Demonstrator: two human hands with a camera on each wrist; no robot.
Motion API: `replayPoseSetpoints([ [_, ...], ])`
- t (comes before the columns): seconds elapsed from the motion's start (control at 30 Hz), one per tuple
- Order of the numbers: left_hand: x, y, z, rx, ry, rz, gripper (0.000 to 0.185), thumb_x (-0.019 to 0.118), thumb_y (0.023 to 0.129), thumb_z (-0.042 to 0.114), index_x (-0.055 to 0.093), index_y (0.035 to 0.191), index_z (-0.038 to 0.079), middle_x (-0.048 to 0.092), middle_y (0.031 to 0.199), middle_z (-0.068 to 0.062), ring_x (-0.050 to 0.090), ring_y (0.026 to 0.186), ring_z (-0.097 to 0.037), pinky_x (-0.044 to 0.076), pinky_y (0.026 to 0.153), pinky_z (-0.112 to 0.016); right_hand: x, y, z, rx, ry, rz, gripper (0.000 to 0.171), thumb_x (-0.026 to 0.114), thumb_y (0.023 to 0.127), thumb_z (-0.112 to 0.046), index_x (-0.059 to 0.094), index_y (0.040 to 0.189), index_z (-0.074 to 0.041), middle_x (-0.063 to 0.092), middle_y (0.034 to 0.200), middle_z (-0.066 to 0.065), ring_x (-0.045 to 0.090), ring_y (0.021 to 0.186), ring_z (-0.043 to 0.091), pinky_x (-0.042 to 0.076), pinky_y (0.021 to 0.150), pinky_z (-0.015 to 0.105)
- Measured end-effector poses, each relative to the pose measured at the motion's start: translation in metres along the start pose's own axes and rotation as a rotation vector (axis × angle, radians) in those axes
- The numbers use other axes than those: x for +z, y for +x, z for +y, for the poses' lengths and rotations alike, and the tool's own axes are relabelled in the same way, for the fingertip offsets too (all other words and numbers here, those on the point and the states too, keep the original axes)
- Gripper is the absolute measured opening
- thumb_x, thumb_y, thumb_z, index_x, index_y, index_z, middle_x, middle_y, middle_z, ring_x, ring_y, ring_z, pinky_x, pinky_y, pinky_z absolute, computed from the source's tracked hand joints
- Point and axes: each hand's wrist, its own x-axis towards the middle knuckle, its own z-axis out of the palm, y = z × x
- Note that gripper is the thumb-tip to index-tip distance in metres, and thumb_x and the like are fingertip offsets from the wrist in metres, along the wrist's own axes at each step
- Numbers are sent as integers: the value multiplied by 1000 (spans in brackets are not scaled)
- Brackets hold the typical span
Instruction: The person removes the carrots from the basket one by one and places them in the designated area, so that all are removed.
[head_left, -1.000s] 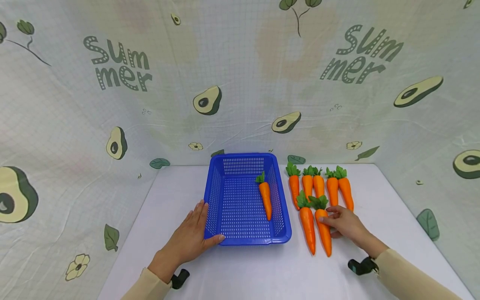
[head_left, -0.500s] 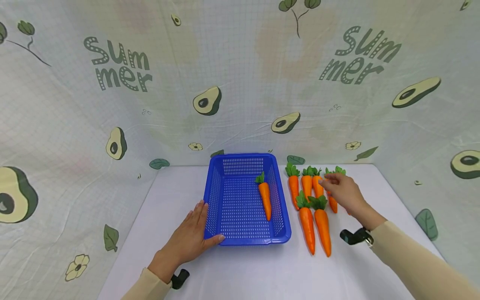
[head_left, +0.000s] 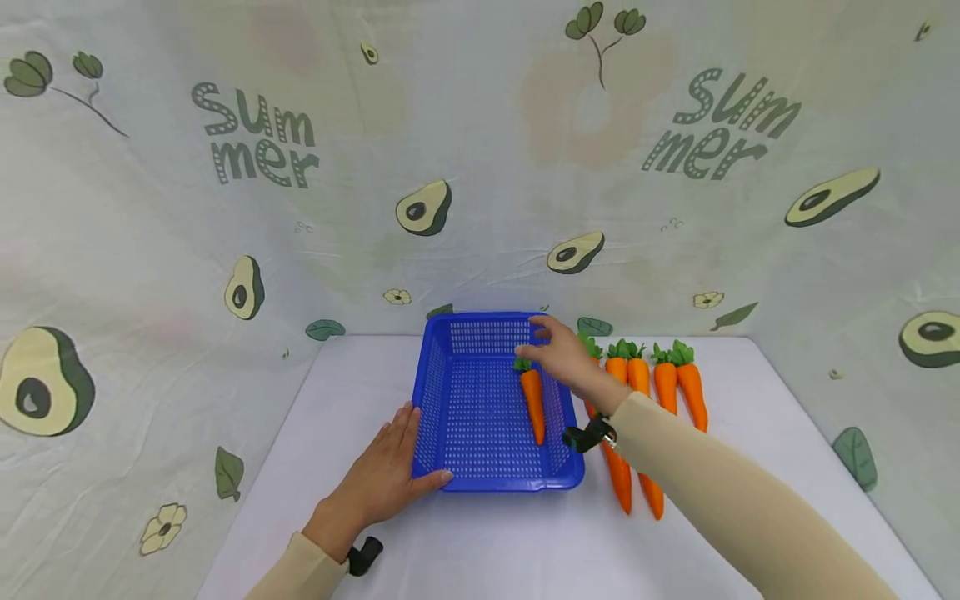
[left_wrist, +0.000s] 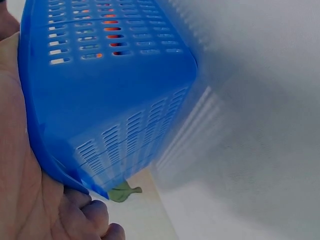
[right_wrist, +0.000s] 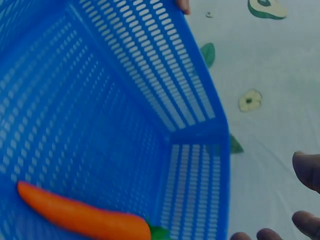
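A blue perforated plastic basket (head_left: 480,485) sits mid-table, with one orange carrot (head_left: 533,407) lying along its right side. My left hand (head_left: 378,471) rests against its front left corner, thumb on the front rim and fingers extended along the left side; the left wrist view also has this palm (left_wrist: 25,165) touching the basket wall (left_wrist: 100,95). Over the basket's back right corner hovers my right hand (head_left: 564,353), fingers apart and holding nothing. Its fingertips (right_wrist: 305,170) enter the right wrist view beyond the basket rim, away from the carrot (right_wrist: 90,215).
Several more carrots (head_left: 692,396) lie in rows on the white table right of the basket, some partly hidden by my right forearm (head_left: 697,467). A patterned cloth (head_left: 480,125) hangs behind and at both sides. Small cameras (head_left: 588,433) are strapped to my wrists.
My right hand has gone from the front carrots, up over the back ones, then left to the basket's back corner. The carrots and left hand stay put; the head view shifts slightly.
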Motion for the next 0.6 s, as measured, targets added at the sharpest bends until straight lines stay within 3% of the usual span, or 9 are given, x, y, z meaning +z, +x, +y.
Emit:
replayPoseSetpoints([
  [0.27,1,-1,-2,-6,13,4,120,47,92,86,11,169,2,9,177,-18,13,165,-34,19,132,-53,45,23,6,87,73,10,80,74,100,-26,30,166,-18,37,167,20,41,151,42,43,119,58],
  [0.47,1,-2,-2,-6,15,15,117,50,93,83,13,169,2,11,177,-19,16,164,-35,20,132,-53,54,28,21,133,231,49,80,74,99,-13,31,166,-19,30,170,20,31,156,44,35,124,61],
  [0.6,1,-1,-1,-8,16,15,117,52,93,82,13,169,1,12,177,-19,18,163,-35,21,132,-53,57,30,26,175,273,37,78,72,99,-12,30,166,-14,28,170,24,31,155,46,34,124,62],
])
